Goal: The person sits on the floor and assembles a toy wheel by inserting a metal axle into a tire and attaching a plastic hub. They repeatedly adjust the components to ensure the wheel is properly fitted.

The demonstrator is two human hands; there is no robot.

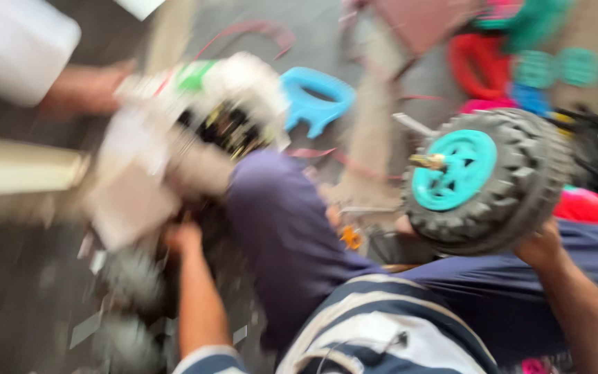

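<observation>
Wheel [486, 179] on right hand [538, 246]; left hand [183, 239] blurred.

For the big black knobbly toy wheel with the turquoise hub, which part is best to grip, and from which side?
Probably grip the black knobbly toy wheel by its thick tread, from below, where the right hand cups it. The deep lugs give purchase. The turquoise hub faces the camera with a metal axle stub protruding, so avoid that face.

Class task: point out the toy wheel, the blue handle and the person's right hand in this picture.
Wheel [451, 170]: head view, on its teal hub.
Blue handle [313, 104]: head view, on its lower loop.
Right hand [538, 246]: head view, on its back, under the wheel.
</observation>
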